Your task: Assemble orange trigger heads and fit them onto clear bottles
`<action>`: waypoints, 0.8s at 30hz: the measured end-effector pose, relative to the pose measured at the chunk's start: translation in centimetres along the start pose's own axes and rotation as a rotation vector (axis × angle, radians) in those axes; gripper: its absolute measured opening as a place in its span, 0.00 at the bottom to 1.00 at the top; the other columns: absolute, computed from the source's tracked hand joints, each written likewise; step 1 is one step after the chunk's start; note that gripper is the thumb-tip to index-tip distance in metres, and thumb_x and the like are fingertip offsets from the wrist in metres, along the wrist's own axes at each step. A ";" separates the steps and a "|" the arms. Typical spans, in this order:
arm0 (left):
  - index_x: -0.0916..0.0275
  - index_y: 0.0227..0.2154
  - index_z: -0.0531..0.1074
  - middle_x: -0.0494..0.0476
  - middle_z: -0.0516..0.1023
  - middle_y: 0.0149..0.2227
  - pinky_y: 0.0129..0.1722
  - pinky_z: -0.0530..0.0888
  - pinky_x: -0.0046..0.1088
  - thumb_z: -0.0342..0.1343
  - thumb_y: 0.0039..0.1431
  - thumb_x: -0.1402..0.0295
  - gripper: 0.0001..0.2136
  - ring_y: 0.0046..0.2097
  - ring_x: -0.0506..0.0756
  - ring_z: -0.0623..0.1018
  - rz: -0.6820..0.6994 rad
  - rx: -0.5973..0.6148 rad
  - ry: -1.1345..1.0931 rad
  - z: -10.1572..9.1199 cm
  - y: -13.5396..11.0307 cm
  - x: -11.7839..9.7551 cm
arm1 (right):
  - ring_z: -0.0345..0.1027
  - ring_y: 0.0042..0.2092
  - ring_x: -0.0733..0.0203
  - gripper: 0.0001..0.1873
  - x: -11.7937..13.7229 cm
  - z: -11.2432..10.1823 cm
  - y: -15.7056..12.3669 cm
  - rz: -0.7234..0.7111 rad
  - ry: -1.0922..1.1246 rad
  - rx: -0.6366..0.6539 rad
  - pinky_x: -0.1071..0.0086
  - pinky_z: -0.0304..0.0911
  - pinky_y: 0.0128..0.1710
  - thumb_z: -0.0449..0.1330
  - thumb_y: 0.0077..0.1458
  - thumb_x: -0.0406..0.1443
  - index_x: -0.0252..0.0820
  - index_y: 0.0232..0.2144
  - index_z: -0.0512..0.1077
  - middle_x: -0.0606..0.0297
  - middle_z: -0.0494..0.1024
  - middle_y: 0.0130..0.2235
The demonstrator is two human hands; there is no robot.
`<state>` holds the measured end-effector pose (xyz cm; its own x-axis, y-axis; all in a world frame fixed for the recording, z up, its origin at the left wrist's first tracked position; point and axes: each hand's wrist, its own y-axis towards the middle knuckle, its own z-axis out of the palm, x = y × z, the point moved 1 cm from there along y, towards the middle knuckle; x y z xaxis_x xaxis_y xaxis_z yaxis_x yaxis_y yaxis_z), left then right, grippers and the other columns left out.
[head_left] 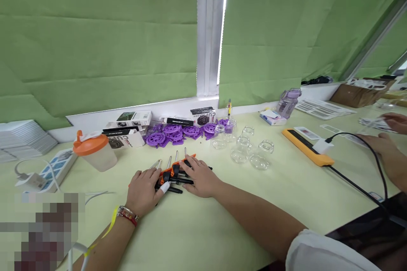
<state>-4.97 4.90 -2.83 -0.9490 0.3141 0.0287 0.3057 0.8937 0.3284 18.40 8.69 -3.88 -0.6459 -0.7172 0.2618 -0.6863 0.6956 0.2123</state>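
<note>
A cluster of screwdrivers [174, 170] with orange and black handles and thin metal shafts lies on the pale table, shafts towards the window. Several slim black pen-like sticks [175, 189] lie in front and among them. My left hand [143, 190] rests palm down at the cluster's left end, fingers stretched over it, thumb apart with a white wrap on its tip. From the right, my right hand [203, 179] lies over the other end with its fingers spread. Both hands touch the cluster; their undersides are hidden.
Purple plastic parts [173, 133] and boxes [133, 137] line the window side. Clear glass jars [241, 152] stand right of them. An orange-lidded cup [97, 152] and power strip [60, 169] are left. An orange power strip [307, 148] and another person's hand [378, 144] are right.
</note>
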 end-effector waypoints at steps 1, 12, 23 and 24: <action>0.61 0.49 0.71 0.66 0.75 0.50 0.48 0.64 0.44 0.43 0.60 0.50 0.25 0.49 0.64 0.74 -0.001 -0.007 0.001 0.0 0.0 0.0 | 0.42 0.65 0.41 0.42 0.1 0.0 0.0 0.005 -0.004 -0.002 0.49 0.45 0.60 0.53 0.57 0.49 0.46 0.66 0.39 0.50 0.40 0.68; 0.63 0.50 0.71 0.66 0.74 0.51 0.57 0.56 0.49 0.45 0.60 0.53 0.24 0.52 0.65 0.71 -0.019 -0.077 0.043 0.1 -0.6 0.5 | 0.53 0.60 0.50 0.29 -2.1 -2.0 -1.6 0.163 0.132 -0.159 0.54 0.49 0.58 0.42 0.65 0.45 0.40 0.63 0.51 0.52 0.62 0.60; 0.66 0.50 0.68 0.69 0.73 0.51 0.52 0.61 0.46 0.44 0.61 0.57 0.22 0.52 0.65 0.70 -0.058 -0.188 -0.005 -0.2 -1.4 1.2 | 0.67 0.42 0.56 0.10 -5.3 -1.1 -2.1 0.225 0.144 -0.162 0.62 0.60 0.45 0.57 0.58 0.36 0.41 0.38 0.77 0.59 0.75 0.40; 0.66 0.50 0.68 0.69 0.73 0.51 0.50 0.62 0.46 0.43 0.61 0.58 0.21 0.52 0.65 0.70 -0.078 -0.217 -0.026 -0.2 -1.5 1.5 | 0.67 0.41 0.57 0.10 -5.3 -0.9 -2.0 0.227 0.174 -0.180 0.63 0.61 0.44 0.56 0.58 0.35 0.41 0.37 0.77 0.60 0.75 0.39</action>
<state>-6.89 3.99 -3.14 -0.9657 0.2580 -0.0284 0.2053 0.8263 0.5245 23.55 11.16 -4.82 -0.6981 -0.5357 0.4750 -0.4511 0.8443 0.2893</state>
